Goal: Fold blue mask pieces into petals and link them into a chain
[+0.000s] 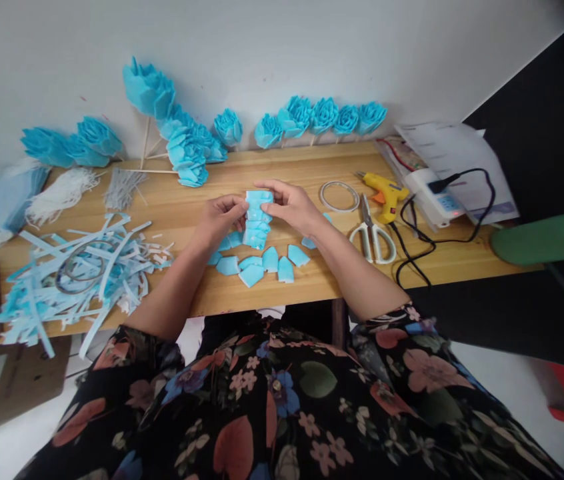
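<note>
Over the middle of the table I hold a pleated light-blue face mask piece, its folds running across it. My left hand pinches its left edge between thumb and finger. On the other side, my right hand grips the upper right edge, thumb in front and fingers partly hidden behind. Just below and beside the hands lie several cut blue petal pieces, each with a pointed end. Some of them are partly covered by my hands and the mask piece.
Scrap strips pile up at left, near white ear loops, grey wires and stacked masks. Blue flowers line the wall. At right are a tape roll, scissors, a glue gun, a power strip and a green object.
</note>
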`<state>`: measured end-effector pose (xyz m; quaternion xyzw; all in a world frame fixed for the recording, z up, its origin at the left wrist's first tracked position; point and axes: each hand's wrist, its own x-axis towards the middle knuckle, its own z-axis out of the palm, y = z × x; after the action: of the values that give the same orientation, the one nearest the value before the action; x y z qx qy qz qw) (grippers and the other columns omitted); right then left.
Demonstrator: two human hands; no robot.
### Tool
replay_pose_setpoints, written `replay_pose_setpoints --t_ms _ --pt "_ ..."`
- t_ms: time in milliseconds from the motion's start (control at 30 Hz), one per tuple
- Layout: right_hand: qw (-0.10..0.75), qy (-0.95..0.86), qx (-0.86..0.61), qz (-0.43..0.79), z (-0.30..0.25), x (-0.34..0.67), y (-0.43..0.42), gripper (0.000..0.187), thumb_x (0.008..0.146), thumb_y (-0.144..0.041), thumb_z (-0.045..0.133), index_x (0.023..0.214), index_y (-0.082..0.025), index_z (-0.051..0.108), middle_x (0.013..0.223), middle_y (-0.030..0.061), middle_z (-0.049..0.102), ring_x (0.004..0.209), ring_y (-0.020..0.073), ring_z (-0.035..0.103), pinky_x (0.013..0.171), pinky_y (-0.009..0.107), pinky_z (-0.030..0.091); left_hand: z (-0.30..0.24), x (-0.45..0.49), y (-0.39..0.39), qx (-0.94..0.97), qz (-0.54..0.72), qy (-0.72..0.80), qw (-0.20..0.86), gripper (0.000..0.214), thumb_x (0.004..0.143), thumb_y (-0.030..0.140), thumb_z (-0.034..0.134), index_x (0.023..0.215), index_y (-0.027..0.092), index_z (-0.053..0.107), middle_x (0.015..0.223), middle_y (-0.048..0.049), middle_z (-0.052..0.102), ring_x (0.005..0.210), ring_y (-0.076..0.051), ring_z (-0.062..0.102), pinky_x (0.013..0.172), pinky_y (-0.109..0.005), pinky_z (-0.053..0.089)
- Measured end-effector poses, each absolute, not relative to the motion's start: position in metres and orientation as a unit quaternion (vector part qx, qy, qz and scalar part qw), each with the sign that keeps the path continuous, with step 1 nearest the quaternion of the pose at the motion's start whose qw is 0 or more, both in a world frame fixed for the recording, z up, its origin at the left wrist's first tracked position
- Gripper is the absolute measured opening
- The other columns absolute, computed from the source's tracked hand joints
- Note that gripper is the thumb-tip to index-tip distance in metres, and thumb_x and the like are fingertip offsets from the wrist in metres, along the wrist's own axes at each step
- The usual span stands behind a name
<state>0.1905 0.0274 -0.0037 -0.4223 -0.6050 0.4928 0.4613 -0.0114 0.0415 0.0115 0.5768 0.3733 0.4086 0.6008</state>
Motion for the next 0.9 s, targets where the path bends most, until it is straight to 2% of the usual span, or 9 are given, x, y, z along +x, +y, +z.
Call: replay_pose_setpoints --t_ms 133,300,433,700,900 --pt "0.462 -0.596 -0.429 0.497 0.0014 0.1944 0.0272 0.056 0.081 -0.030 0.070 0.136 -0.020 0.064 0.095 0.0012 0.073 0.086 0.0159 0.066 0.085 0.033 0.057 0.0081 -0.0129 0.0443 0.560 0.422 0.388 0.598 0.029 0.074 0.039 0.083 0.067 0.015 0.068 0.055 0.0007 0.063 0.045 -0.009 0.055 0.047 -0.021 0.046" --pt "0.481 -0.571 -0.418 0.517 0.0068 0.1987 0.0276 0.053 0.086 -0.040 0.069 0.135 -0.021 0.064 0.104 0.0045 0.075 0.099 0.0203 0.069 0.097 0.040 0.057 0.0070 -0.0135 0.0458 0.545 0.425 0.410 0.595 0.024 0.078 0.032 0.078 0.066 0.016 0.066 0.054 0.0013 0.062 0.044 -0.009 0.054 0.046 -0.020 0.045" --pt "0.478 -0.576 -0.419 0.514 0.0060 0.1973 0.0274 0.059 0.082 -0.046 0.074 0.134 -0.021 0.064 0.103 0.0044 0.074 0.099 0.0203 0.068 0.097 0.040 0.056 0.0072 -0.0133 0.0457 0.543 0.425 0.413 0.595 0.023 0.077 0.032 0.079 0.066 0.016 0.066 0.054 0.0009 0.062 0.044 -0.009 0.054 0.046 -0.021 0.045" --pt "0.469 -0.579 -0.447 0.494 0.0030 0.1948 0.0277 0.054 0.079 -0.036 0.073 0.131 -0.020 0.067 0.087 0.0001 0.068 0.081 0.0161 0.063 0.081 0.032 0.054 0.0061 -0.0133 0.0445 0.546 0.419 0.389 0.613 0.026 0.074 0.036 0.082 0.067 0.016 0.068 0.056 0.0003 0.063 0.045 -0.009 0.055 0.046 -0.022 0.045" --pt "0.472 -0.579 -0.441 0.498 0.0028 0.1962 0.0285 0.054 0.082 -0.041 0.072 0.131 -0.020 0.066 0.096 0.0027 0.074 0.091 0.0188 0.068 0.092 0.037 0.056 0.0082 -0.0151 0.0472 0.532 0.414 0.420 0.607 0.026 0.075 0.035 0.081 0.066 0.016 0.066 0.055 0.0004 0.062 0.045 -0.009 0.054 0.046 -0.021 0.045"
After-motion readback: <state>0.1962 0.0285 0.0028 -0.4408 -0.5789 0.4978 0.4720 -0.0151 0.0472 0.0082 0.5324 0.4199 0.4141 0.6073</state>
